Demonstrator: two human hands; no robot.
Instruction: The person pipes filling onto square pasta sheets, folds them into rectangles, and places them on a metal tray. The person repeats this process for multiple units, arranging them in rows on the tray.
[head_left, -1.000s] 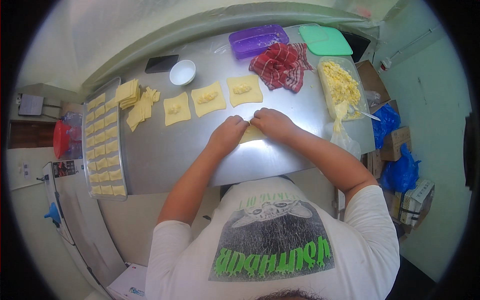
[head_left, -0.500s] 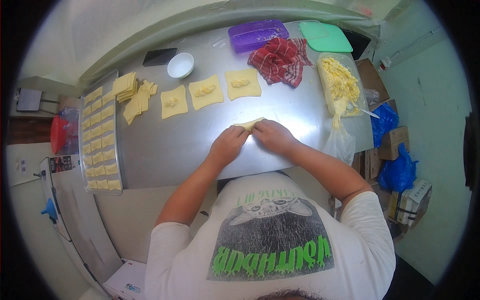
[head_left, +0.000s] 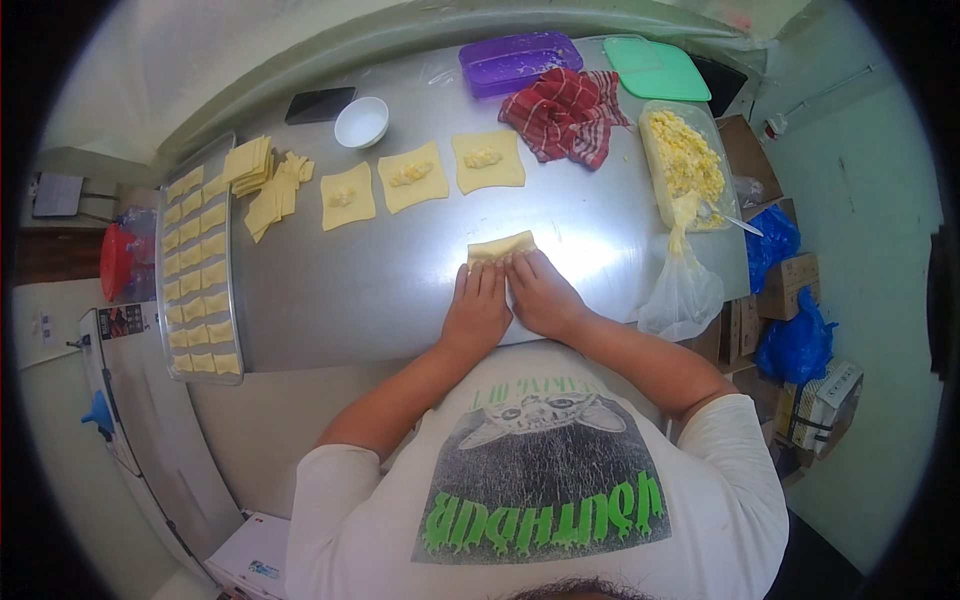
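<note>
Both hands, left hand and right hand, lie flat side by side, fingertips pressing the folded dough piece. It lies just beyond them near the bench's front edge, long axis crosswise, equally near both.

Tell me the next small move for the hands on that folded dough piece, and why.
Probably roll the folded dough piece further away. Both the left hand and right hand lie flat side by side with fingertips on its near edge, and only a narrow folded strip shows beyond them.

Since the earlier pictures, both hands have been flattened side by side: the left hand and right hand are now pressed palm-down just below the folded dough piece, which was previously pinched between raised fingertips.
</note>
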